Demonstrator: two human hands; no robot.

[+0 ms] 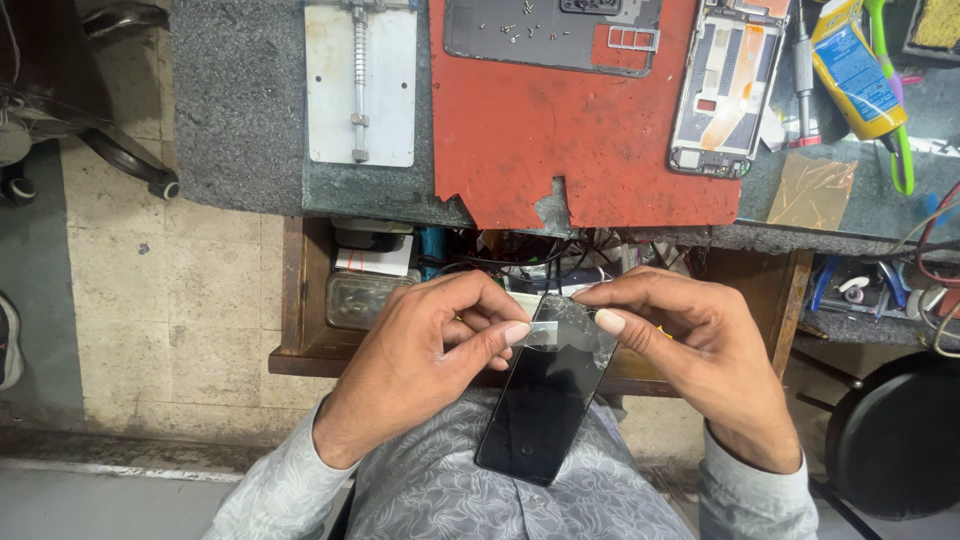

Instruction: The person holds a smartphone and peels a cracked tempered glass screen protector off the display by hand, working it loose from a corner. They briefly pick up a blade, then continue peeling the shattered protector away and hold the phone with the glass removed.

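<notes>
in the head view, a dark phone screen panel (545,400) was held over the lap, its lower end resting against the grey patterned shirt (440,495) and its upper end raised toward the open wooden drawer (300,300). the left hand (420,360) was closed in a pinch, thumb and forefinger pressed on a thin clear strip (545,333) lying across the cracked upper end of the panel. the right hand (690,340) was likewise curled shut, its thumb and fingers gripping the panel's upper right edge, touching the same strip. the panel was judged to be light, stiff and thin, smooth enough to slip, and fragile, since the glass near the top appeared shattered; it was best taken by its side edges, away from the broken corner, where splinters could be met. the strip was judged soft and flimsy, to be held only at its ends. one panel and one strip were counted, with two hands on them. on the bench above, one red mat (560,130), one metal clamp plate (360,85), one dark phone back cover (550,35) dotted with small screws, one opened phone frame (725,85) and one yellow bottle (855,70) were seen, well apart from the hands.
</notes>
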